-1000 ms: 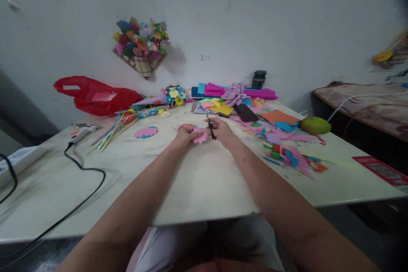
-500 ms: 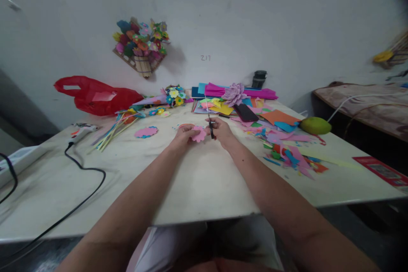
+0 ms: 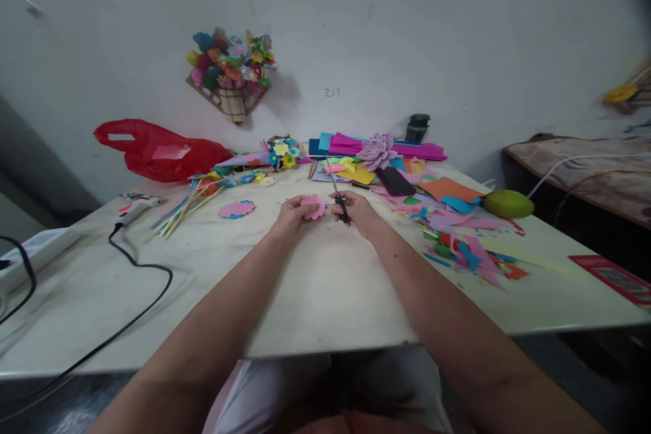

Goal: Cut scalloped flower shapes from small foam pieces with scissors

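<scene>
view: head, the only one; everything below comes from it.
left hand (image 3: 292, 213): fingers pinched on a pink flower cutout (image 3: 312, 207), held just over the middle of the surface (image 3: 305, 285).
right hand (image 3: 357, 210): curled shut round the dark handles of the scissors (image 3: 338, 193); thin metal blades point away toward the wall, just beside the flower. Can't tell how far the blades are apart.
flower: flat, matte, scalloped petals; looks like foam sheet. Fingers hide its left edge.
surface: pale, smooth, scuffed, rounded front edge.
left side: glossy, crumpled red plastic bag (image 3: 163, 149); glue gun (image 3: 135, 207) with a black cable (image 3: 137, 271) looping toward the near edge; thin sticks (image 3: 186, 207) in a loose bundle; pink oval cutout (image 3: 235, 209) lying flat, blue edge.
right side: heap of coloured scraps (image 3: 458, 237); dark phone (image 3: 394, 181); layered purple paper flower (image 3: 376, 150); smooth green fruit (image 3: 507, 203) at the far edge.
wall: paper bouquet (image 3: 231, 71) hung above the bag.
in the way: both forearms cross the near half of the surface.
counts: 2 hands, 1 scissors, 1 held flower, 1 flat cutout, 1 bag, 1 glue gun, 1 phone, 1 fruit.
</scene>
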